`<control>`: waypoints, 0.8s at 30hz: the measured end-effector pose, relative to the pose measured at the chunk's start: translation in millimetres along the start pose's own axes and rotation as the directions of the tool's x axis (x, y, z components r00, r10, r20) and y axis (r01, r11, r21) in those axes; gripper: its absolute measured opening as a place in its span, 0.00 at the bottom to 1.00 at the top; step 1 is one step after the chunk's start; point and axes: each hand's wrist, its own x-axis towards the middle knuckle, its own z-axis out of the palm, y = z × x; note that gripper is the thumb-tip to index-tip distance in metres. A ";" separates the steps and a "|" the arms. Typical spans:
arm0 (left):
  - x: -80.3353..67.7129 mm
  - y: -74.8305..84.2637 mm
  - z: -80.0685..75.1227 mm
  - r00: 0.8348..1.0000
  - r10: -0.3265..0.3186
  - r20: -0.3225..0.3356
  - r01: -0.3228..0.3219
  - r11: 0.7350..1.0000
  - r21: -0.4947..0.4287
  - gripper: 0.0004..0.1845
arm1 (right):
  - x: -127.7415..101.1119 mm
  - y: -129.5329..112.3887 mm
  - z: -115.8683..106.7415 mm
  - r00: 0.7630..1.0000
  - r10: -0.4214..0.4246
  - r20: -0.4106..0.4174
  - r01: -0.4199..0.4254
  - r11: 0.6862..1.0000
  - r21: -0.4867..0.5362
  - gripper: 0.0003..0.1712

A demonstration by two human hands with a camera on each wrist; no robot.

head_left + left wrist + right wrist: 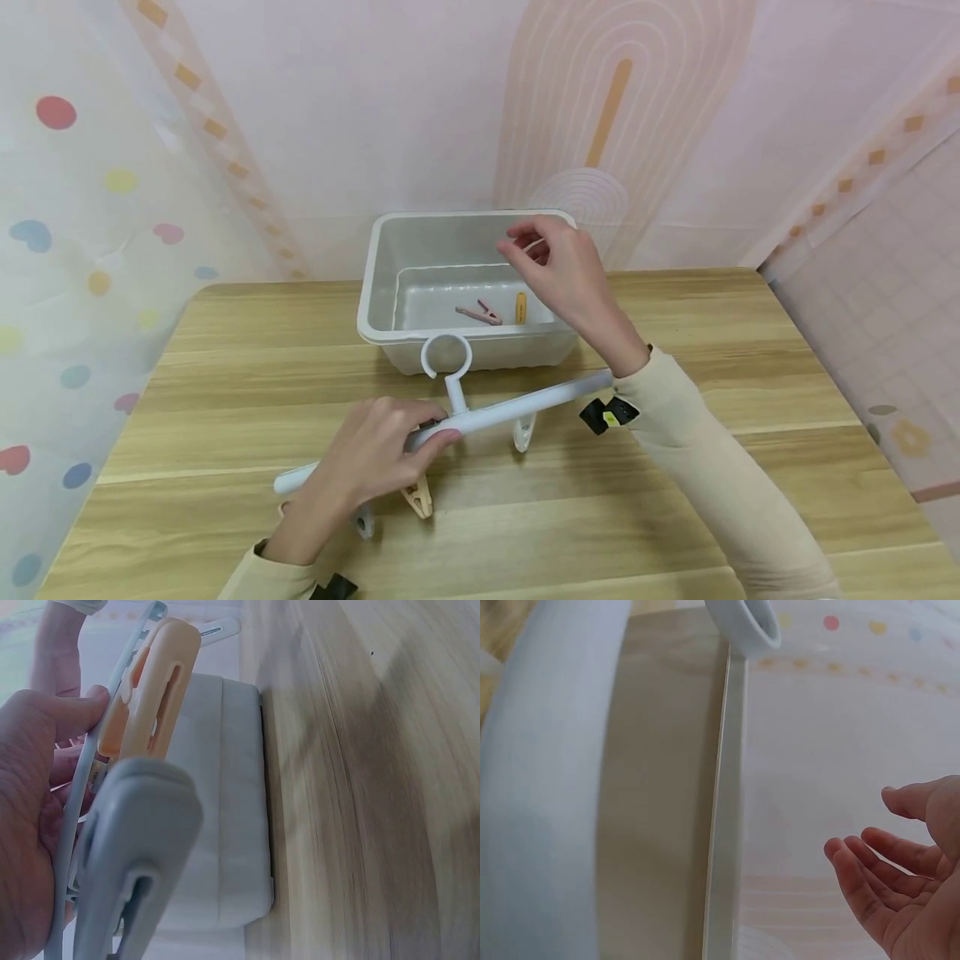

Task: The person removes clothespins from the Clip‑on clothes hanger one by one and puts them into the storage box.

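My left hand (378, 446) grips a white clip hanger (525, 406) near its middle, thumb along the bar, just beside the ring-shaped hook (425, 358). Below the bar hang a white clip (523, 433), a peach clip (417, 497) and a grey clip (363, 521); the peach clip (174, 682) and grey clip (150, 825) loom large in the left wrist view. Over the right side of the grey-white basin (480, 335) hovers my right hand (566, 271). Its fingers are loosely bent with nothing between them, as the right wrist view confirms.
Inside the basin lie a pink clothespin (480, 315) and a yellow clip (521, 308). The basin stands at the back of the wooden table (247, 375), close to a patterned wall sheet (330, 125). The hanger's right end reaches up to my right wrist.
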 end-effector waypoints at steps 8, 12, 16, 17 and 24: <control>0.7 -2.5 -0.2 1.000 0.009 -0.016 -0.009 1.000 0.003 0.09 | -15.5 -4.0 2.5 0.998 -0.057 -0.021 0.058 0.998 0.024 0.17; 1.5 -2.7 -0.9 1.000 0.004 -0.010 -0.004 1.000 0.011 0.09 | -22.0 -4.2 4.0 0.997 -0.075 -0.037 0.076 0.996 0.044 0.15; 2.4 -2.7 -2.0 1.000 0.000 -0.003 0.000 1.000 0.014 0.09 | -29.4 -5.3 4.4 0.994 -0.094 -0.053 0.097 0.994 0.059 0.15; 2.4 -2.7 -2.3 1.000 -0.001 -0.003 0.001 1.000 0.013 0.09 | -31.5 -5.7 4.5 0.993 -0.099 -0.057 0.102 0.993 0.061 0.14; 2.6 -2.8 -4.0 1.000 0.001 -0.012 -0.001 1.000 0.001 0.08 | -47.9 -6.3 6.1 0.991 -0.115 -0.074 0.122 0.987 0.104 0.13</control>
